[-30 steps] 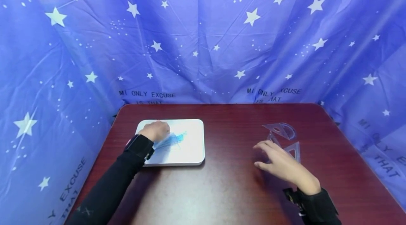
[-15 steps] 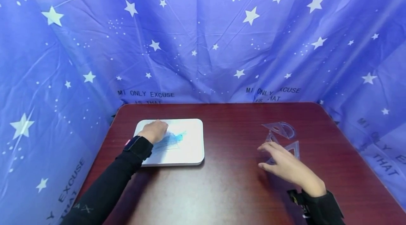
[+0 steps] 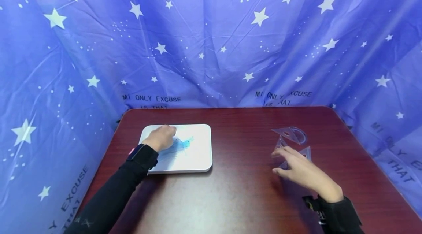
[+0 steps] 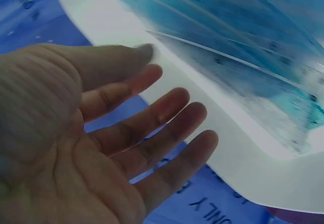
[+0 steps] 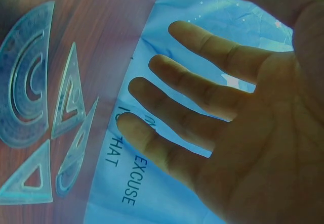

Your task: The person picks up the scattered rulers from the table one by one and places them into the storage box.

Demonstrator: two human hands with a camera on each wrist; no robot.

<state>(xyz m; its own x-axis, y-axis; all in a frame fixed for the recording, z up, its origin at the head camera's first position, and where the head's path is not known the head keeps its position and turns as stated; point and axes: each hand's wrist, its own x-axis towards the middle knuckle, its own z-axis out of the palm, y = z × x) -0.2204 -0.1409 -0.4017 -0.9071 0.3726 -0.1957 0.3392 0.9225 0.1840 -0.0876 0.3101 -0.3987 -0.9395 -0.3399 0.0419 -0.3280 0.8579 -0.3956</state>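
Note:
My left hand (image 3: 160, 137) is over the left part of a white tray (image 3: 201, 160). In the left wrist view, its fingers are loosely bent, with nothing between them, near the tray's rim. Blue-tinted clear plastic pieces (image 4: 238, 37) with printed marks lie in the tray; their exact kinds are hard to tell. My right hand (image 3: 301, 170) hovers with spread fingers at the clear drafting tools on the table's right. Those are a protractor (image 5: 28, 32) and set squares, among them a narrow set square (image 5: 59, 124) and a wider set square (image 5: 43, 191). The right hand holds nothing.
The dark red wooden table (image 3: 240, 190) has rounded far corners. A blue curtain (image 3: 211, 36) with white stars and printed words hangs close behind it and along both sides. Bare tabletop lies between the tray and the drafting tools.
My right hand has drifted a little to the right, further over the set squares. The left hand has shifted only slightly over the tray. The tray and tools stay put.

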